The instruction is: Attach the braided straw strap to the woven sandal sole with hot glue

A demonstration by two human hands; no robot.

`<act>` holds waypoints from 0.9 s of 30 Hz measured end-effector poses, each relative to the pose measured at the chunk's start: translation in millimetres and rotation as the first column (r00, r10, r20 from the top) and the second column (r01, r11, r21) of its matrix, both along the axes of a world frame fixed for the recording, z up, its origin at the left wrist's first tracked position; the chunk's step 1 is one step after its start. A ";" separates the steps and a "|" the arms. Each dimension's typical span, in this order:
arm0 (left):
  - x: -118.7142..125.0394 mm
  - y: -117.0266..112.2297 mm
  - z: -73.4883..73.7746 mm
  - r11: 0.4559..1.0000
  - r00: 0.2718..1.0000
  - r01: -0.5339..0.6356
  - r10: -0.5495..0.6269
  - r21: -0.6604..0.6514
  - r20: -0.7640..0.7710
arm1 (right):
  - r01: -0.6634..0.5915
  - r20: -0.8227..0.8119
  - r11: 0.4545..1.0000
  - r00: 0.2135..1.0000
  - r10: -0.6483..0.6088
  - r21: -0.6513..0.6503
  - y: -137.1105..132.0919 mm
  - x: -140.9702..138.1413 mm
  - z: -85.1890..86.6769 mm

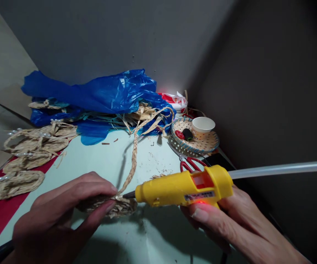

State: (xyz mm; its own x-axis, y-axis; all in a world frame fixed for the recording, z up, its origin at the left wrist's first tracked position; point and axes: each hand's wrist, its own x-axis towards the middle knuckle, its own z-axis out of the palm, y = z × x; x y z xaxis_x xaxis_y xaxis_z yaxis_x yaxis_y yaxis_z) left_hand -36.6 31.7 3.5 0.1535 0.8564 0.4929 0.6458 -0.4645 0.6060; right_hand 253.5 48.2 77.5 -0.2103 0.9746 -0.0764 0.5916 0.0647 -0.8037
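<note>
My left hand presses down on a small woven straw piece on the pale table, fingers closed over it and pinching the end of a long straw braid that runs back toward the blue bag. My right hand grips a yellow hot glue gun with a clear glue stick sticking out behind. The gun's dark nozzle touches the spot where braid and woven piece meet, right at my left fingertips. A red light glows under the gun.
Red-handled scissors lie behind the gun. A round woven tray holds a paper cup and small spools. A blue plastic bag with straw strips lies at the back. Several finished straw sandals sit at left on red cloth.
</note>
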 end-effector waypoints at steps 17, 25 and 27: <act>-4.8 3.1 -5.6 0.997 0.997 -0.074 0.074 0.020 0.021 | -0.177 0.004 0.972 0.984 0.178 0.155 11.2 0.8 5.8; 8.0 13.8 9.6 0.969 0.977 -0.207 0.213 0.134 -0.027 | -0.251 -0.035 0.954 0.965 0.260 0.163 14.6 1.1 10.6; 12.8 18.6 14.6 0.965 0.975 -0.210 0.219 0.155 -0.038 | -0.287 -0.066 0.948 0.952 0.298 0.135 15.1 0.9 12.0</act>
State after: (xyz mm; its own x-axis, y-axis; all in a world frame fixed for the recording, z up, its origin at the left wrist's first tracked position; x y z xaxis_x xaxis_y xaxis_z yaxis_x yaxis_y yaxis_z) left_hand -23.8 50.3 18.1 0.0044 0.7898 0.6133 0.7702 -0.3939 0.5017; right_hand 254.4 63.3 89.5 -0.4882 0.8699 0.0702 0.4623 0.3260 -0.8246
